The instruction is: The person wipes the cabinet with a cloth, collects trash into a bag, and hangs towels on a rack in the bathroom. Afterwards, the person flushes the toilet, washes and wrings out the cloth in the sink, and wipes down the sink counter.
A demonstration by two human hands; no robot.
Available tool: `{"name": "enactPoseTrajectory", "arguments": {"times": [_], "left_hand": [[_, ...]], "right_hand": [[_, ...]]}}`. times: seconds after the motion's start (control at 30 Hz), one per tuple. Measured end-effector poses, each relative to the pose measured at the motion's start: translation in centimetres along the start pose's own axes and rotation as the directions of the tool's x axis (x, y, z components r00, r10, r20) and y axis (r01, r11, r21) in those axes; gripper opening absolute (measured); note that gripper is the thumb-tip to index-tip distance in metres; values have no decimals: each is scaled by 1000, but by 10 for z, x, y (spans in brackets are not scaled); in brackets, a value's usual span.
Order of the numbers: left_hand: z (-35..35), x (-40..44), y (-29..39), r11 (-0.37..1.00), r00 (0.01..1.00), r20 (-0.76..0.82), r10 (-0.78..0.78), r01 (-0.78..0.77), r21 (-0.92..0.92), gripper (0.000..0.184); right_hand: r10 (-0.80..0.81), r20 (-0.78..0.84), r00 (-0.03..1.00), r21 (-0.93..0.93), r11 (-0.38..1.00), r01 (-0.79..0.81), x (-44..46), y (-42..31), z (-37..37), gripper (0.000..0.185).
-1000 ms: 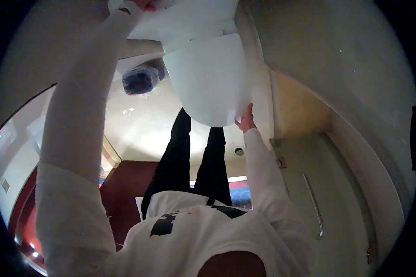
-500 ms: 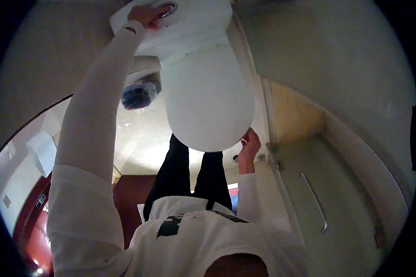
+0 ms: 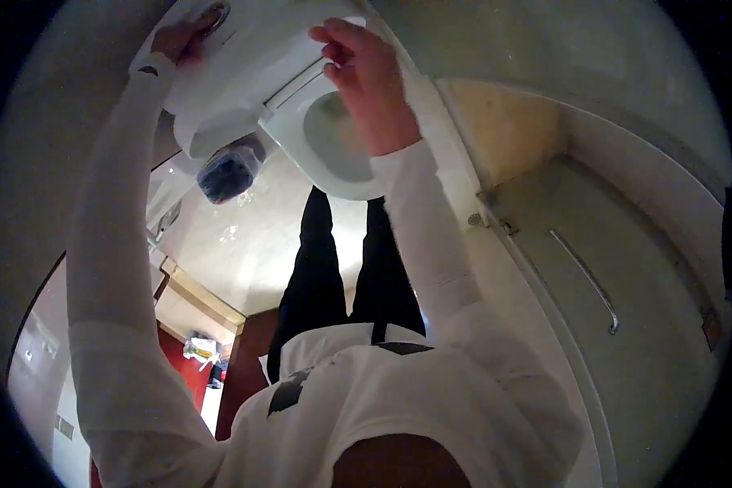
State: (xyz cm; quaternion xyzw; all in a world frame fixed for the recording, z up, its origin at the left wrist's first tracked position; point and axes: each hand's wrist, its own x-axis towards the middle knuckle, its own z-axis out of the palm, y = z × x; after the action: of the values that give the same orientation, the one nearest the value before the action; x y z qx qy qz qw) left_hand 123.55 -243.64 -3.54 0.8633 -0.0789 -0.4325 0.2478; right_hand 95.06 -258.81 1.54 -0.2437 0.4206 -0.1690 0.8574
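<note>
My left hand rests on top of the white toilet tank, with a finger reaching to the round chrome flush button. My right hand is raised over the back of the toilet, its fingers loosely bent and apart, with no object visible in it. Below it the toilet bowl shows uncovered, partly hidden by my right hand and sleeve. The white toilet lid is lifted towards the tank; its outline is hard to make out behind my hand.
A bin with a dark plastic liner stands left of the toilet. To the right is a glass panel with a metal handle. A floor drain lies near the panel's edge. A doorway with a wooden frame is at lower left.
My right hand has gone from the lid's front edge up to the back of the toilet, and the lid has swung up, baring the bowl. My left hand stays by the flush button.
</note>
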Motion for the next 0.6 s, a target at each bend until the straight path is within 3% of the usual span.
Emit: {"name": "enactPoseTrajectory", "arguments": {"times": [0.07, 0.17, 0.27, 0.33, 0.37, 0.43, 0.47, 0.5, 0.53, 0.6], "left_hand": [[4, -6, 6, 1000, 1000, -21, 18, -17, 13, 41], [5, -9, 14, 999, 999, -34, 33, -32, 24, 40], [6, -15, 19, 999, 998, -45, 41, -40, 30, 38], [9, -19, 19, 999, 998, -56, 38, -36, 34, 38], [10, -20, 20, 999, 998, -57, 40, -38, 35, 37], [11, -21, 21, 998, 997, -53, 48, -45, 39, 37], [6, -15, 19, 998, 998, -45, 51, -49, 40, 37], [7, -17, 19, 998, 998, -44, 54, -52, 44, 36], [4, -13, 19, 997, 998, -41, 55, -53, 51, 36], [2, -11, 17, 997, 998, -31, 58, -56, 62, 36]], "right_hand": [[25, 119, 993, 41, 999, -30, 7, -7, -30, 13], [-43, -131, 990, -124, 992, 26, 6, 8, -110, 16], [117, -329, 937, -29, 991, -134, -8, 63, -234, 11], [154, -482, 863, -50, 978, -203, -44, 107, -299, 12], [236, -490, 839, -93, 943, -320, -67, 124, -334, 17], [238, -557, 796, -225, 879, -420, -124, 161, -380, 17], [-80, -271, 959, -853, 482, -201, -146, 225, -460, 17], [65, -475, 878, -573, 735, -364, -173, 213, -434, 18], [265, -592, 761, -194, 870, -453, -199, 202, -408, 18], [367, -601, 710, -131, 831, -540, -230, 225, -422, 19]]}}
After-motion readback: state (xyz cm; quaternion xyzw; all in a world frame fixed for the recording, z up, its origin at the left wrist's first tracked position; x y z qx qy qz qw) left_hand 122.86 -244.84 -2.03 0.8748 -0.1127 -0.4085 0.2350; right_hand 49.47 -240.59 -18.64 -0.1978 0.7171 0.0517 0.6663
